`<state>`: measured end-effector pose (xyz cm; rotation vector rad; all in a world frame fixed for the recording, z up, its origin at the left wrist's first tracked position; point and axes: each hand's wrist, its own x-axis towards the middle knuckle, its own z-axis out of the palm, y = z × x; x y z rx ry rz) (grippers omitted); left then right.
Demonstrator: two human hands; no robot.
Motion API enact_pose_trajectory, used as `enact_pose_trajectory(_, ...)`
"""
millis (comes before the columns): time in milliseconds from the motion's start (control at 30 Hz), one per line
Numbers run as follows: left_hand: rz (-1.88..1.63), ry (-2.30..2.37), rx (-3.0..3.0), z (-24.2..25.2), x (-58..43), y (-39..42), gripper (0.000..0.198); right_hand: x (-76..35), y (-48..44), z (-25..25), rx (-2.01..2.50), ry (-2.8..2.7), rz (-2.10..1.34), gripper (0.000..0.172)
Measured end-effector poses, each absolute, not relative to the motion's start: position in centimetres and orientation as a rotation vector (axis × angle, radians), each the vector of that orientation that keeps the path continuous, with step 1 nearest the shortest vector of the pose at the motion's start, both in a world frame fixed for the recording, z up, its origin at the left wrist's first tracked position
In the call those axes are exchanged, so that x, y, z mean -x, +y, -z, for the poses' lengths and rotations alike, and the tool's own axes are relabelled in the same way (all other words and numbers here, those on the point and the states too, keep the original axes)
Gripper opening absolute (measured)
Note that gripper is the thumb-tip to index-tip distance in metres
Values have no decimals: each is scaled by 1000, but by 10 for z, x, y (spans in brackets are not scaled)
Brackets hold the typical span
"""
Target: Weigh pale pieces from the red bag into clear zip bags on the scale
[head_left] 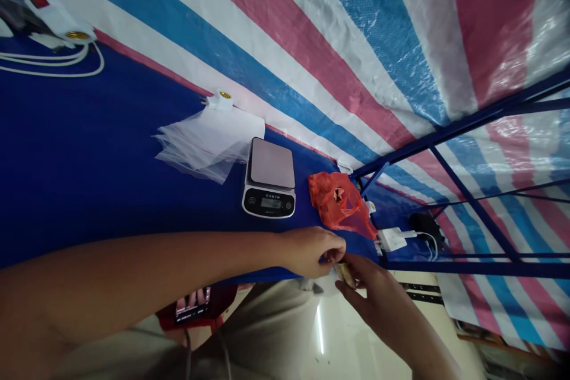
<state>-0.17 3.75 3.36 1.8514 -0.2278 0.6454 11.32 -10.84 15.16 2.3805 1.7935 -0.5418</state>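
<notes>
My left hand (316,252) reaches across past the front edge of the blue table, its fingers pinched together. What they pinch is mostly hidden; a bit of clear plastic seems to show by the fingertips. Close against it, my right hand (367,282) grips a small tan-brown object (346,275) between thumb and fingers; its kind is unclear. Some translucent, whitish material (327,284) hangs below the hands, blurred. Just beyond my left hand stands a digital kitchen scale (269,202) with its display on. A crumpled red plastic bag (341,199) lies to the scale's right.
Clear plastic bags (209,142) lie in a stack left of the scale. A white adapter (392,239) with a cable is at the right, near blue metal frame bars (472,205). White devices and cables (57,21) sit far left. Striped sheeting (285,29) walls the back.
</notes>
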Motion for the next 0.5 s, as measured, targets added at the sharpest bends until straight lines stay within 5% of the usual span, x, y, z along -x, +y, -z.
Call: enact_pose_trajectory(500,-705,-243,-2205,-37,9,32,23,-123,-116,-148,-2633,1807,298,43)
